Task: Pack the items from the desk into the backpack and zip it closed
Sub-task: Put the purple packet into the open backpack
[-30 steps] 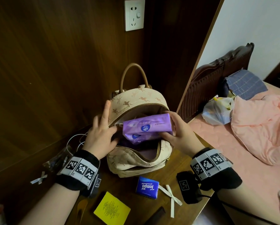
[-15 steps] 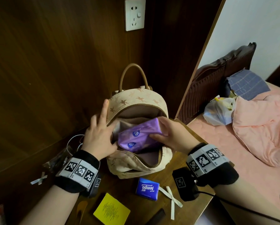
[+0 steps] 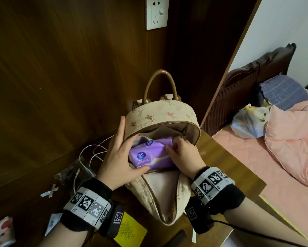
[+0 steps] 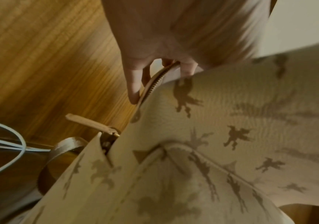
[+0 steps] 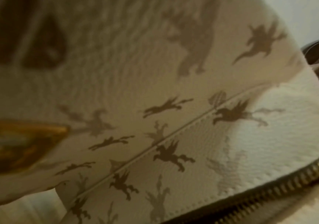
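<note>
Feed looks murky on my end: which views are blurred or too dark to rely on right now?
Head view: dim but sharp; purple tissue pack and both hands readable, desk edges lost in shadow. Left wrist view: backpack fabric motion-smeared, left hand soft. Right wrist view: too close, upper fabric blurred, only the zipper fairly crisp.

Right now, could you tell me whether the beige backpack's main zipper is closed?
No, the beige backpack gapes open, with the purple tissue pack in its mouth.
</note>
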Demonstrator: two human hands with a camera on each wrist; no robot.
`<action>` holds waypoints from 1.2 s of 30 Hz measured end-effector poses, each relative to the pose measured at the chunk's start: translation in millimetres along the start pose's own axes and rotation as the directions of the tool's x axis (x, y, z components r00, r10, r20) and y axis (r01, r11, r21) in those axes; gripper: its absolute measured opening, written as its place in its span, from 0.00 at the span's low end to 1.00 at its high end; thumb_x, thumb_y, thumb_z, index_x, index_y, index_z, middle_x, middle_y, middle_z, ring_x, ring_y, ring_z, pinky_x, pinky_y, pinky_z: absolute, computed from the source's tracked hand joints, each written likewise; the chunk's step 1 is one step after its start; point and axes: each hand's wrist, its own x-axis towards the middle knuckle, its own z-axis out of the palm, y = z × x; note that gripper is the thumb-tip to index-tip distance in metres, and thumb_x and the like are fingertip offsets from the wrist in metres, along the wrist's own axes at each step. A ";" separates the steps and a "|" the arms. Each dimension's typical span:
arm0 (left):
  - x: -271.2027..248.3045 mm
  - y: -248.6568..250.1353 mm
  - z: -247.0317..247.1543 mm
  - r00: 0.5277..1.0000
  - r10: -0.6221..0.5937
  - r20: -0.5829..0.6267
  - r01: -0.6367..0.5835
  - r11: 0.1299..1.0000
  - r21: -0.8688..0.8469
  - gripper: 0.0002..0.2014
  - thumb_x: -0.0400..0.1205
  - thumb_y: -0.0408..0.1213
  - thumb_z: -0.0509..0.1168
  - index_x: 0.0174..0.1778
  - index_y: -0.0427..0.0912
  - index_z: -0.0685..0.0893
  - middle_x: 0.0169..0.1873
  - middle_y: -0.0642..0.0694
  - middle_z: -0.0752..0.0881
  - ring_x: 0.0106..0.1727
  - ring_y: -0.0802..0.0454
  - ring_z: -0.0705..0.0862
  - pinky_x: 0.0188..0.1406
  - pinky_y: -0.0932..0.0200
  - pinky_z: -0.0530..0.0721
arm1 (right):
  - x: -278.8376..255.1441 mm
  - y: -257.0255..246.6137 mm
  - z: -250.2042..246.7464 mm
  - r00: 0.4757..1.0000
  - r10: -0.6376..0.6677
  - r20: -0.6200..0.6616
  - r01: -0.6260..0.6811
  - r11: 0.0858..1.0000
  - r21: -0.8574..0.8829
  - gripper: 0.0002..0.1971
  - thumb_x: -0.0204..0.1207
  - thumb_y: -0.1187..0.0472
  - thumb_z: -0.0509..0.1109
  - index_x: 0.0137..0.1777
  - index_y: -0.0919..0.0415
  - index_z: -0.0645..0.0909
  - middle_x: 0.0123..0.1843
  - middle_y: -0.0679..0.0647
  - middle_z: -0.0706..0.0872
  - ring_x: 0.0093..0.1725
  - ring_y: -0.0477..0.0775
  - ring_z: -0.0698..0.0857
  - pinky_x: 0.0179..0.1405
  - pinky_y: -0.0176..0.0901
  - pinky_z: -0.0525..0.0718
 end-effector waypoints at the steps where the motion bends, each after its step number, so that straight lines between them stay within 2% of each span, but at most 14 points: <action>1: 0.5 -0.6 0.6 1.000 -0.004 0.003 0.004 1.000 0.014 0.49 0.61 0.51 0.81 0.77 0.47 0.66 0.80 0.59 0.31 0.82 0.51 0.49 0.70 0.53 0.70 | -0.7 -0.2 0.1 1.000 0.000 0.010 0.000 1.000 -0.022 0.12 0.80 0.50 0.63 0.44 0.57 0.68 0.49 0.62 0.83 0.52 0.64 0.81 0.40 0.45 0.66; 4: 1.3 -0.9 1.8 1.000 0.000 0.000 0.000 0.999 0.040 0.49 0.60 0.54 0.80 0.75 0.46 0.67 0.81 0.57 0.31 0.82 0.48 0.53 0.68 0.50 0.73 | -1.2 -0.7 1.0 0.995 0.020 0.099 -0.009 0.994 -0.106 0.12 0.81 0.53 0.61 0.55 0.63 0.72 0.54 0.64 0.85 0.55 0.65 0.83 0.42 0.47 0.72; 8: -1.5 0.9 2.6 0.996 0.078 -0.033 -0.076 0.995 0.060 0.38 0.58 0.61 0.72 0.63 0.52 0.72 0.82 0.50 0.35 0.78 0.54 0.56 0.63 0.51 0.76 | -1.6 2.5 5.0 0.967 0.058 0.248 -0.004 0.977 -0.212 0.11 0.79 0.57 0.60 0.55 0.64 0.68 0.57 0.66 0.84 0.58 0.68 0.83 0.49 0.50 0.77; 12: -3.1 7.1 1.3 0.979 0.184 -0.091 -0.170 0.974 0.147 0.30 0.61 0.57 0.71 0.55 0.49 0.74 0.83 0.43 0.44 0.81 0.39 0.56 0.71 0.43 0.69 | -4.8 0.3 1.3 0.984 -0.042 0.174 0.059 0.994 -0.093 0.10 0.80 0.57 0.62 0.50 0.60 0.64 0.51 0.65 0.84 0.53 0.67 0.83 0.40 0.47 0.69; 14: 0.8 10.2 -0.9 0.941 0.327 -0.085 -0.297 0.920 0.257 0.32 0.62 0.54 0.73 0.59 0.47 0.73 0.82 0.41 0.52 0.82 0.38 0.54 0.76 0.44 0.64 | -8.0 -1.1 -0.9 0.990 -0.072 0.123 0.078 0.996 -0.047 0.10 0.79 0.57 0.62 0.51 0.61 0.66 0.49 0.64 0.84 0.52 0.67 0.83 0.38 0.45 0.66; 16: 4.9 12.8 -3.9 0.920 0.390 -0.028 -0.362 0.877 0.317 0.41 0.62 0.54 0.74 0.69 0.44 0.69 0.82 0.42 0.57 0.82 0.40 0.55 0.76 0.41 0.64 | -10.3 -1.0 -3.6 0.988 -0.095 0.122 0.099 0.995 -0.031 0.11 0.79 0.57 0.62 0.54 0.62 0.67 0.49 0.64 0.84 0.51 0.67 0.83 0.37 0.44 0.64; 18: 8.4 13.9 -6.2 0.940 0.336 0.052 -0.331 0.867 0.373 0.49 0.63 0.58 0.71 0.78 0.44 0.61 0.83 0.45 0.53 0.83 0.41 0.51 0.75 0.33 0.63 | -10.4 -0.5 -5.9 0.980 -0.119 0.158 0.130 0.990 -0.059 0.11 0.80 0.57 0.61 0.53 0.62 0.65 0.47 0.65 0.85 0.49 0.67 0.83 0.36 0.44 0.65; 20: 11.9 14.3 -6.8 0.959 0.249 0.136 -0.283 0.851 0.443 0.53 0.63 0.63 0.67 0.82 0.45 0.56 0.84 0.46 0.48 0.83 0.41 0.47 0.74 0.27 0.59 | -7.7 0.8 -2.4 0.969 -0.072 0.235 0.108 0.983 -0.148 0.10 0.80 0.56 0.59 0.53 0.62 0.64 0.49 0.67 0.85 0.51 0.68 0.84 0.39 0.47 0.72; 22: 14.8 14.4 -6.7 0.964 0.189 0.186 -0.258 0.835 0.486 0.55 0.62 0.65 0.65 0.83 0.45 0.53 0.84 0.45 0.45 0.83 0.40 0.44 0.74 0.25 0.56 | -1.6 2.4 5.1 0.933 0.062 0.354 0.042 0.959 -0.280 0.14 0.80 0.56 0.57 0.61 0.64 0.67 0.57 0.68 0.84 0.58 0.68 0.83 0.56 0.56 0.79; 24: 17.4 13.9 -6.8 0.965 0.152 0.212 -0.242 0.825 0.511 0.56 0.62 0.66 0.64 0.83 0.44 0.52 0.84 0.44 0.44 0.83 0.40 0.43 0.75 0.25 0.55 | 5.7 3.6 9.9 0.889 0.152 0.431 0.028 0.923 -0.384 0.18 0.81 0.55 0.54 0.65 0.65 0.69 0.64 0.65 0.82 0.65 0.66 0.80 0.67 0.59 0.75; 27: 19.2 11.0 -6.1 0.968 0.122 0.221 -0.222 0.827 0.516 0.57 0.62 0.67 0.63 0.83 0.42 0.51 0.84 0.44 0.43 0.83 0.40 0.42 0.75 0.26 0.52 | 10.7 1.8 8.3 0.854 0.163 0.494 0.076 0.901 -0.428 0.19 0.83 0.53 0.52 0.67 0.62 0.74 0.68 0.60 0.80 0.69 0.62 0.77 0.69 0.53 0.72; 30: 17.7 10.5 -4.3 0.967 0.136 0.217 -0.230 0.836 0.498 0.57 0.62 0.66 0.64 0.83 0.41 0.52 0.84 0.44 0.43 0.83 0.40 0.42 0.76 0.27 0.52 | 5.2 0.4 9.8 0.891 0.179 0.418 0.033 0.891 -0.453 0.20 0.83 0.52 0.50 0.65 0.62 0.74 0.67 0.61 0.81 0.68 0.64 0.78 0.68 0.58 0.70; 34: 13.9 11.8 -3.0 0.970 0.149 0.194 -0.226 0.847 0.482 0.56 0.63 0.66 0.64 0.83 0.41 0.52 0.84 0.45 0.44 0.84 0.41 0.43 0.77 0.29 0.52 | -7.5 0.2 21.3 0.982 0.133 0.138 -0.069 0.917 -0.393 0.20 0.81 0.46 0.52 0.60 0.63 0.66 0.55 0.62 0.86 0.57 0.66 0.84 0.59 0.59 0.75; 36: 13.2 12.0 -2.6 0.972 0.150 0.182 -0.220 0.857 0.467 0.55 0.63 0.65 0.64 0.83 0.41 0.53 0.84 0.45 0.46 0.84 0.41 0.44 0.77 0.29 0.54 | -11.2 1.5 23.5 0.995 0.081 0.050 -0.057 0.923 -0.380 0.22 0.79 0.43 0.54 0.59 0.63 0.65 0.50 0.62 0.87 0.52 0.65 0.85 0.55 0.57 0.78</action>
